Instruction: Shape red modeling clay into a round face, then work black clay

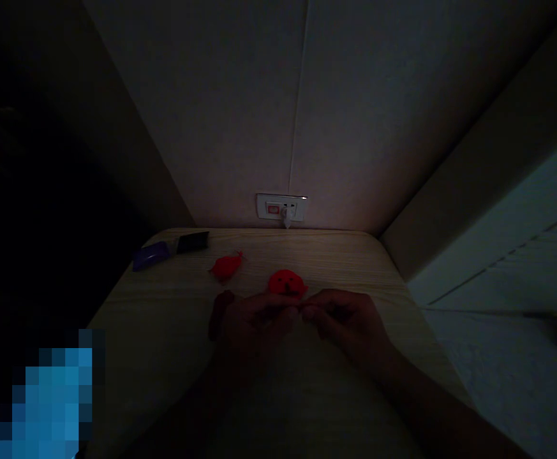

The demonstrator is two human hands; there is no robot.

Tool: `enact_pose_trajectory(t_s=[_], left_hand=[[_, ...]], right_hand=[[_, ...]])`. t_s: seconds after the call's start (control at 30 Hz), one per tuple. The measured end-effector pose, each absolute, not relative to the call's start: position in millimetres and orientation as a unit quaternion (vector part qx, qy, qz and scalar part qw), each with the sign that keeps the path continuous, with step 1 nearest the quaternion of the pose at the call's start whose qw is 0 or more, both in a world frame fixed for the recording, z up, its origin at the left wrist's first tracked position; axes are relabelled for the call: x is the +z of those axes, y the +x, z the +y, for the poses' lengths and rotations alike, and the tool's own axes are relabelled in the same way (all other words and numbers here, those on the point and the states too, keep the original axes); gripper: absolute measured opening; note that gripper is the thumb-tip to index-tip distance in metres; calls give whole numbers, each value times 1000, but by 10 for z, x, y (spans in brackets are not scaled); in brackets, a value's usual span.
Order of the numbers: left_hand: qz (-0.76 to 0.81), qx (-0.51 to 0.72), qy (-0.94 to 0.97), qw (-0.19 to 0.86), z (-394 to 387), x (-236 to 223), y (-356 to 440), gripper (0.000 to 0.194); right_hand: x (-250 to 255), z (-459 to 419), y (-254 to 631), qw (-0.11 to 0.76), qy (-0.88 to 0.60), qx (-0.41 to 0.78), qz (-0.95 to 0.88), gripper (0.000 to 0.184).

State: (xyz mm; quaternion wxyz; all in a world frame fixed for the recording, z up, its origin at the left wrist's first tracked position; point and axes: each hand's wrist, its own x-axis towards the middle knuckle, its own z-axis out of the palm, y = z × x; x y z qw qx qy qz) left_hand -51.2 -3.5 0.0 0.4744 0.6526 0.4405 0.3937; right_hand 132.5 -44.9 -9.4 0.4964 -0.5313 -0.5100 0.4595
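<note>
Both hands meet over the middle of the table, fingertips pinched on a small red piece of what looks like modelling clay (302, 305). My left hand (259, 319) is closed on its left end and my right hand (342, 315) on its right end. Just beyond the fingertips lies a flat, round red face shape (286, 282) with dark eyes and mouth, its lower edge partly hidden by the hands. Beside my left hand is a dark red lump (219, 312), partly covered. Farther back sits a red lump (226, 266) with thin bits sticking out.
A purple packet (150, 255) and a black packet (193, 242) lie at the back left of the wooden table (335, 255). Behind it, a wall socket (282, 208) holds a plug. A pale panel (508, 217) rises on the right. The light is very dim.
</note>
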Motion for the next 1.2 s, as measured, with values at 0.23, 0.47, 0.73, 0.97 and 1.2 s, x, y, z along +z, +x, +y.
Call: enact_pose_trajectory(t_s=[0.23,0.47,0.73,0.97,1.2], left_hand=[[451,391,620,509,-26,-41,-507,11],[445,400,595,537,-11,-56,-486,10],[434,390,600,547,-14,36,-465,9],[436,395,595,548,7,-11,-459,14],[446,397,589,545,12,-6,-475,13]], right_hand=[[-58,-432,1331,507,-533,465,-493,27],[-15,-426,1336,510,-522,459,-507,33],[-59,-419,1357,501,-526,461,-509,41],[-85,-423,1360,502,-520,459,-516,41],[-74,-425,1359,535,-479,485,-498,27]])
